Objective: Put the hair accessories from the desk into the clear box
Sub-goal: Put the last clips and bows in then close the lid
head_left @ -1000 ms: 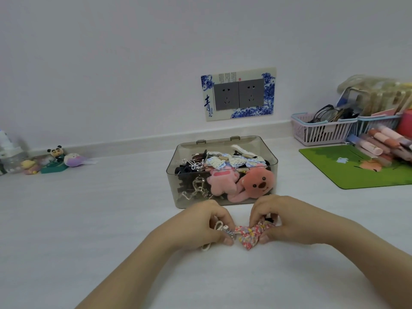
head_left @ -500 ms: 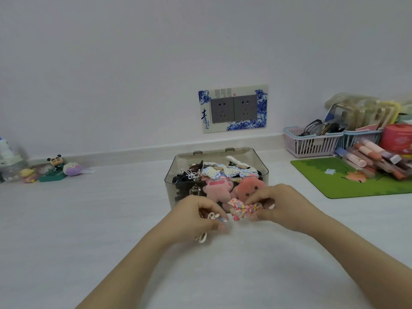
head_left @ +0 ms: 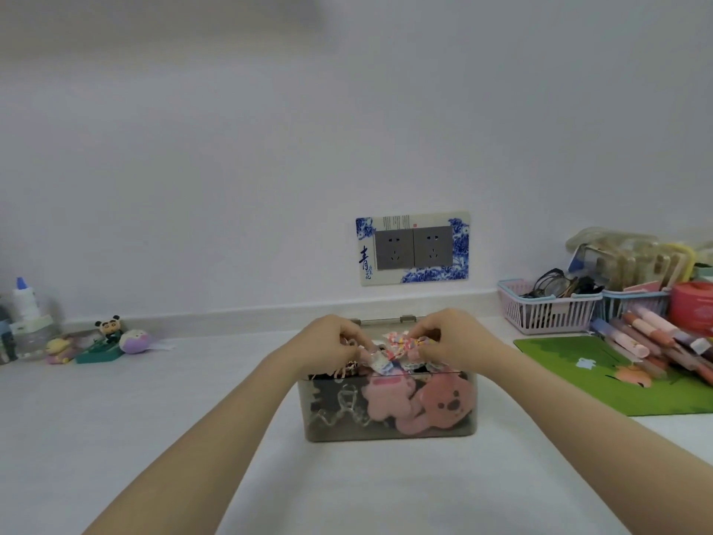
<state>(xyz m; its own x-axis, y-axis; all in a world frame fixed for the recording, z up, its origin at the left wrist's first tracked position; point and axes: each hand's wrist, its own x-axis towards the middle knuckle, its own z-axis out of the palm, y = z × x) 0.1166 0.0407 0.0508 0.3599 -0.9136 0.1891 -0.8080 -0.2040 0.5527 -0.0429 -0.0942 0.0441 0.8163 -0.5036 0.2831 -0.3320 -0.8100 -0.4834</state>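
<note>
- Head view: the left hand [head_left: 331, 343] hovers over the open top of the clear plastic box [head_left: 389, 426], fingers curled round a small pale looped hair accessory [head_left: 349, 366].
- The right hand [head_left: 455, 337], beside it, pinches a floral fabric bow clip [head_left: 397, 343] above the box's contents.
- Both forearms reach forward from below, over the white desk [head_left: 115, 418].
- Pink plush pieces [head_left: 420, 403] press against the box's front wall.
</note>
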